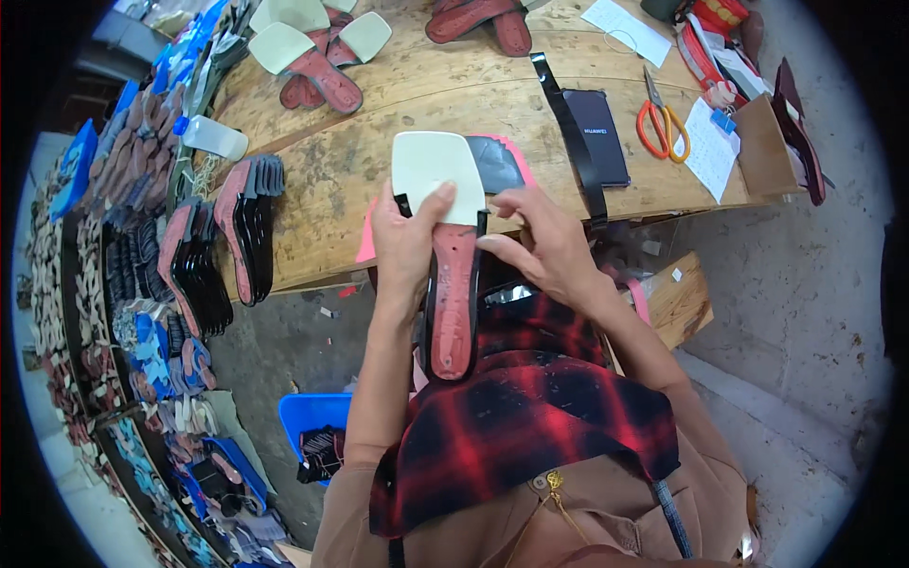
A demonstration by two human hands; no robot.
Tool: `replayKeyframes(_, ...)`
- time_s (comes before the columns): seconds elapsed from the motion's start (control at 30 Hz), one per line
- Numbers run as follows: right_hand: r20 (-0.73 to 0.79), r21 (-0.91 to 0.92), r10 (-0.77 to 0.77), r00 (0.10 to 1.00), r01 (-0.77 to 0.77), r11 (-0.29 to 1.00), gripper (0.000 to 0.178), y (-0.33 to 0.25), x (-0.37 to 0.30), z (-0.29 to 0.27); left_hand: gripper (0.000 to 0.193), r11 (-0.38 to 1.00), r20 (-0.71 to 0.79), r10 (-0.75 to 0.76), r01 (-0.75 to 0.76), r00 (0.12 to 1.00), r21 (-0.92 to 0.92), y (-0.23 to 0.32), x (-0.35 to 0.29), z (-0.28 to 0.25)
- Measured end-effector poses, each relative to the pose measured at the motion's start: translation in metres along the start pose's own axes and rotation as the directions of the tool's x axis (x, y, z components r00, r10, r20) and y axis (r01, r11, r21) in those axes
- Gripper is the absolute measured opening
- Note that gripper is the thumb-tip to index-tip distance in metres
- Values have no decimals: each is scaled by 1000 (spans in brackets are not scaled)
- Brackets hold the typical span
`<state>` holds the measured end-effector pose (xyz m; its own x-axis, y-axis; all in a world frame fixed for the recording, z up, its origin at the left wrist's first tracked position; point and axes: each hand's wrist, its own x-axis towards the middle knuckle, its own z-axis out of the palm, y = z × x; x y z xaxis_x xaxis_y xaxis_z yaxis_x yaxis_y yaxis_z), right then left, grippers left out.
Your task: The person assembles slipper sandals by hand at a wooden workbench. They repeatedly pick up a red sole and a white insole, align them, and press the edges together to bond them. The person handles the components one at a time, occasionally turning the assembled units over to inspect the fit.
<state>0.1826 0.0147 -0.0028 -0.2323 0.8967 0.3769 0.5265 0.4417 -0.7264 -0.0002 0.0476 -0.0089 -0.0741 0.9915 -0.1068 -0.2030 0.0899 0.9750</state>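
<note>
My left hand (409,227) grips a shoe sole (454,303) above the table's near edge, thumb pressed on its cream, square front. The sole's narrow back part is red with a black rim, pointing toward me. A short black strap end (482,223) sticks up at the sole's right edge, and another black bit shows by my left thumb. Beside the right strap end is my right hand (554,246), with thumb and forefinger bent and apart. Its thumb tip reaches the sole's edge. Behind the sole, a dark grey piece (496,165) lies on pink material, partly hidden.
On the wooden table (426,95) lie more soles (322,76), a long black strip (568,133), a dark phone (598,137), scissors (660,123) and papers. Stacked soles (248,227) and a white bottle (213,137) stand left. A blue bin (317,412) sits below.
</note>
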Motion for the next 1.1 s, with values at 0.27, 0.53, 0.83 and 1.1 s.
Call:
replayKeyframes(0.27, 190, 80, -99, 977, 85, 993, 16, 11, 10, -12, 37, 994, 179, -103, 109, 978, -23, -11, -3, -10)
replayKeyframes(0.53, 177, 152, -262, 949, 237, 960, 14, 11, 9, -15, 39, 987, 222, -154, 160, 963, -8, -19, 3, -7)
replayKeyframes(0.83, 178, -63, -382, 907, 398, 915, 16, 18, -18, -29, 38, 982, 224, -188, 183, 956, 47, -14, -9, 12)
replayKeyframes(1.1, 361, 176, 236, 902, -315, 933, 32, -3, -1, -43, 38, 980, 272, -172, 191, 947, -46, -12, -5, 8)
